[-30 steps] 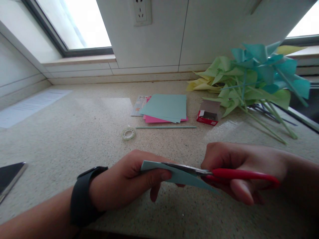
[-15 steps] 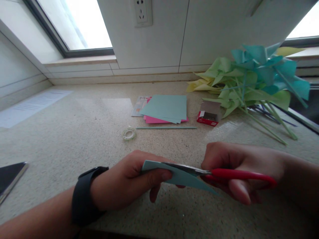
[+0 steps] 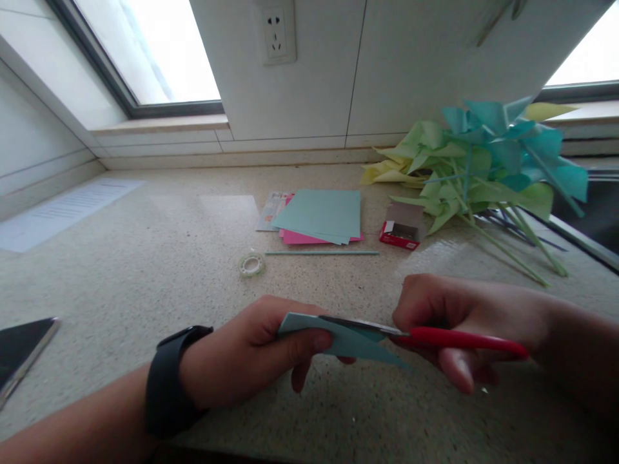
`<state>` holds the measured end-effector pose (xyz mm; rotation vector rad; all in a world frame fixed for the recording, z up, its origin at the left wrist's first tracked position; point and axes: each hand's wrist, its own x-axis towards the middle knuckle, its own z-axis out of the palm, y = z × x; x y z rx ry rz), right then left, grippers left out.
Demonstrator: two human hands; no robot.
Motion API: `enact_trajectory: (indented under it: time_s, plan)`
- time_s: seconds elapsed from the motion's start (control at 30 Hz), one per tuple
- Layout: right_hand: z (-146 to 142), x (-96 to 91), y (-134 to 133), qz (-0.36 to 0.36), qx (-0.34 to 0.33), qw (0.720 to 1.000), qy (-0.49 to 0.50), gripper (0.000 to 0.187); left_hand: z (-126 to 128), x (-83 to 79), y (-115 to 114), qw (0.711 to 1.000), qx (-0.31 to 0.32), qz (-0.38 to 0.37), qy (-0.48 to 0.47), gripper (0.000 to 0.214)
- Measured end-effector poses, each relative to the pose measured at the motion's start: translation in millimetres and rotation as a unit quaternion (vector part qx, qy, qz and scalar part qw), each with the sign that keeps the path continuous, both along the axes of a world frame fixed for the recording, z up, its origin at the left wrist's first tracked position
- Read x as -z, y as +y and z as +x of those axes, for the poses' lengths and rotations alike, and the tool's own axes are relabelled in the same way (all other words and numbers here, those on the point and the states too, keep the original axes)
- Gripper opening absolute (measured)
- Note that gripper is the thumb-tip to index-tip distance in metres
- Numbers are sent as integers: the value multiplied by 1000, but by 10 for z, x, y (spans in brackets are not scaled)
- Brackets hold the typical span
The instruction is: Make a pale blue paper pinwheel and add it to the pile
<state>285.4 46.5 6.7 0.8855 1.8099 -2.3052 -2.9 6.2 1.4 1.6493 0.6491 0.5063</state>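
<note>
My left hand, with a black watch on its wrist, pinches a folded light-blue paper just above the speckled counter. My right hand is closed round red-handled scissors. Their blades lie along the top edge of the paper, pointing left toward my left thumb. The two hands are close together at the counter's near edge.
Further back lie a stack of blue and pink sheets, a thin green stick, a tape roll and a small red box. A heap of paper pinwheels fills the right. A dark phone lies at the left edge.
The hands, paper and scissors stay almost as they were; the paper's lower right tip looks a little shorter. The view has tilted slightly.
</note>
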Motion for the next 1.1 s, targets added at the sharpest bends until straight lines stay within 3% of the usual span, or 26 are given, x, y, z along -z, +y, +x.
enact_trajectory:
  time_s: [0.1,0.2,0.23,0.33,0.4,0.53,0.7,0.87,1.1]
  plan:
    - [133,-64,37,63,10,998,-1,49,16,-5,-1,998,-3,-33,-45,36]
    - [222,-138,111,222,23,974,-43,48,15,-3,-4,996,-16,-63,-56,37]
    - [231,-156,137,302,25,950,-79,47,9,2,-3,995,-22,-76,-57,38]
    - [209,-180,189,513,9,837,-192,40,-18,28,5,991,-35,-103,-78,43]
    - [180,-180,191,578,-7,782,-231,32,-30,43,14,989,-39,-100,-100,45]
    - [153,-199,152,626,-22,736,-257,20,-24,60,28,988,-48,-90,-118,42]
    - [157,-257,111,618,-22,736,-276,24,-34,108,27,981,-73,-105,-146,33]
    - [146,-277,105,636,-22,727,-258,21,-72,109,-40,977,-141,-116,-110,30]
    - [170,-276,145,617,-5,757,-216,23,24,134,-205,949,-172,-212,-158,41]
